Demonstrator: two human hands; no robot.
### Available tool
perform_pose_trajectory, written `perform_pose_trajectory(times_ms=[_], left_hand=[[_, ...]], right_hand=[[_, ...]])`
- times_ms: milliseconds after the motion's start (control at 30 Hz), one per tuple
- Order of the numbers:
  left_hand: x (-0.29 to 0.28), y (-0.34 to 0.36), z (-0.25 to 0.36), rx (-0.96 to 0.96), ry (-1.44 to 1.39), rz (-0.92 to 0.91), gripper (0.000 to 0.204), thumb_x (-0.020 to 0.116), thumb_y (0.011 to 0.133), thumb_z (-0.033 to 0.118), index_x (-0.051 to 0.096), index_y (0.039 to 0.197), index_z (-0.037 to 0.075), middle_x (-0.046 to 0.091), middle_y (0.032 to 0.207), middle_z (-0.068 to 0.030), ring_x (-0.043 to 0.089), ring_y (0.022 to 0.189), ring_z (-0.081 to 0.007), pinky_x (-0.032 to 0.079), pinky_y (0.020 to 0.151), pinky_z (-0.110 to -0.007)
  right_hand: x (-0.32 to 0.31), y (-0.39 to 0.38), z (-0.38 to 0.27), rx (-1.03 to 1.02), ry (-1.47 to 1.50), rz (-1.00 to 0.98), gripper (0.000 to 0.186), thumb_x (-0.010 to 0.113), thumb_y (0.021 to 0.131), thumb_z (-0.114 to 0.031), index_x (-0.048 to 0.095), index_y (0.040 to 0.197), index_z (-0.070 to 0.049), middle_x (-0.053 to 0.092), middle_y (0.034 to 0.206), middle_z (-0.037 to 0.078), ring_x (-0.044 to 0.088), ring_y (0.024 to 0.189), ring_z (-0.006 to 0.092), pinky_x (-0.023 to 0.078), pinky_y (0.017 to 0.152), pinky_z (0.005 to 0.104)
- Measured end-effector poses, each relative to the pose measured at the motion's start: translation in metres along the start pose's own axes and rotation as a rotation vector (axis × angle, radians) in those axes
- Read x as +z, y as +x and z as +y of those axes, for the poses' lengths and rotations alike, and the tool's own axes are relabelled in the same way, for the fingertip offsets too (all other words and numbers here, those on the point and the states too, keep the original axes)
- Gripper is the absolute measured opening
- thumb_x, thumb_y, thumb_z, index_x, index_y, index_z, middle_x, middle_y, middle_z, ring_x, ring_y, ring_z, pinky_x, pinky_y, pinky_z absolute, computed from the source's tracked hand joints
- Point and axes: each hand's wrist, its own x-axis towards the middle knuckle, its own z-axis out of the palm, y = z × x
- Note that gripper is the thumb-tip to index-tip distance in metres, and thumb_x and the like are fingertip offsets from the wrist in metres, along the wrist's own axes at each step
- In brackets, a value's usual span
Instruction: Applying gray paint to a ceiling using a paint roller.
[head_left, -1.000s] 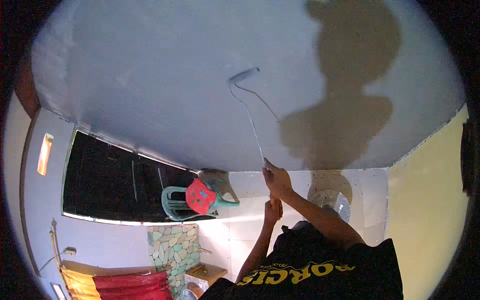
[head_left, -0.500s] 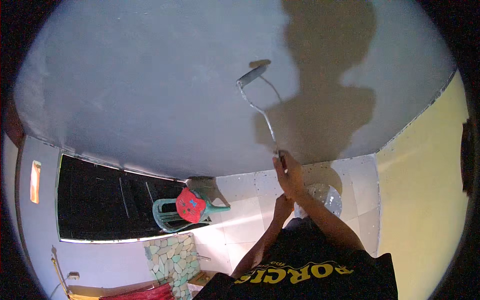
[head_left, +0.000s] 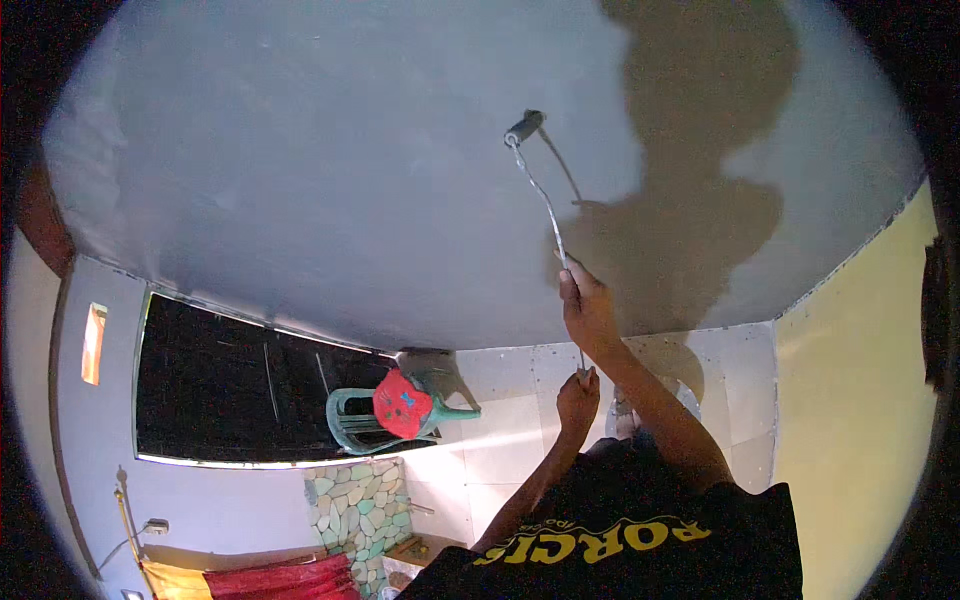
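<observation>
My right hand (head_left: 588, 312) is wrapped round the thin pale handle of a paint roller (head_left: 548, 205). Lower down, the fingers of my left hand (head_left: 578, 400) close on the handle's bottom end. The small dark roller head (head_left: 523, 128) is up at the grey-painted wall (head_left: 330, 150), with its shadow just beside it; I cannot tell whether it presses on the surface. A large shadow of my head and shoulders falls on the wall to the right.
A green plastic chair (head_left: 350, 420) with a red cloth (head_left: 403, 404) stands left of me, by a dark opening (head_left: 240, 380). A yellow wall (head_left: 860, 360) is at right. Pale tiles (head_left: 505, 400) cover the floor; a whitish round thing (head_left: 685, 398) sits partly behind my right forearm.
Both hands have risen, and my right hand now grips farther from my left along the handle. The roller head has moved a little up and right. The whole view has shifted slightly.
</observation>
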Motion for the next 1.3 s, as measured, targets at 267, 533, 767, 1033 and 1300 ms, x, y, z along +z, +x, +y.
perform_pose_trajectory(times_ms=[267, 533, 767, 1033, 1300], left_hand=[[0.009, -0.012, -0.025, -0.016, 0.092, -0.038, 0.038, 0.059, 0.091, 0.036, 0.062, 0.081, 0.0, 0.065, 0.076, -0.0247, 0.063, 0.073, -0.0443, 0.05, 0.063, -0.052], [-0.002, -0.003, 0.008, 0.077, 0.026, 0.034, 0.037, 0.058, 0.092, 0.034, 0.062, 0.08, 0.0, 0.065, 0.077, -0.0245, 0.063, 0.074, -0.0446, 0.051, 0.064, -0.051], [0.011, -0.022, -0.006, -0.18, -0.005, -0.15, 0.038, 0.059, 0.092, 0.036, 0.064, 0.082, -0.001, 0.065, 0.079, -0.0254, 0.063, 0.076, -0.0455, 0.05, 0.063, -0.051], [0.016, -0.014, -0.003, -0.05, -0.054, -0.136, 0.035, 0.059, 0.092, 0.034, 0.06, 0.085, -0.001, 0.064, 0.078, -0.0245, 0.062, 0.076, -0.0456, 0.049, 0.062, -0.051], [0.008, -0.014, 0.003, -0.121, -0.024, -0.148, 0.038, 0.06, 0.092, 0.034, 0.062, 0.085, -0.003, 0.065, 0.08, -0.0261, 0.063, 0.076, -0.0456, 0.049, 0.063, -0.051]], right_hand=[[0.01, -0.012, 0.023, -0.019, 0.064, 0.017, 0.031, 0.051, 0.096, -0.009, 0.055, 0.125, 0.002, 0.065, 0.096, 0.027, 0.065, 0.086, 0.0415, 0.052, 0.078, 0.0436], [0.004, 0.0, 0.021, -0.129, 0.076, 0.056, 0.028, 0.05, 0.098, -0.009, 0.056, 0.124, -0.002, 0.056, 0.07, 0.011, 0.052, 0.059, 0.0166, 0.045, 0.057, 0.0314], [-0.003, -0.015, 0.021, -0.018, 0.076, -0.023, 0.03, 0.051, 0.096, -0.008, 0.056, 0.123, 0.005, 0.065, 0.105, 0.028, 0.066, 0.094, 0.0412, 0.053, 0.081, 0.0431], [-0.011, -0.004, 0.006, -0.005, 0.069, -0.029, 0.029, 0.054, 0.095, -0.007, 0.058, 0.121, 0.004, 0.065, 0.104, 0.028, 0.067, 0.093, 0.0397, 0.054, 0.078, 0.0416], [-0.004, -0.009, 0.028, -0.084, 0.127, 0.031, 0.03, 0.053, 0.096, -0.009, 0.057, 0.124, 0.001, 0.059, 0.081, 0.018, 0.057, 0.07, 0.0265, 0.047, 0.063, 0.0357]])
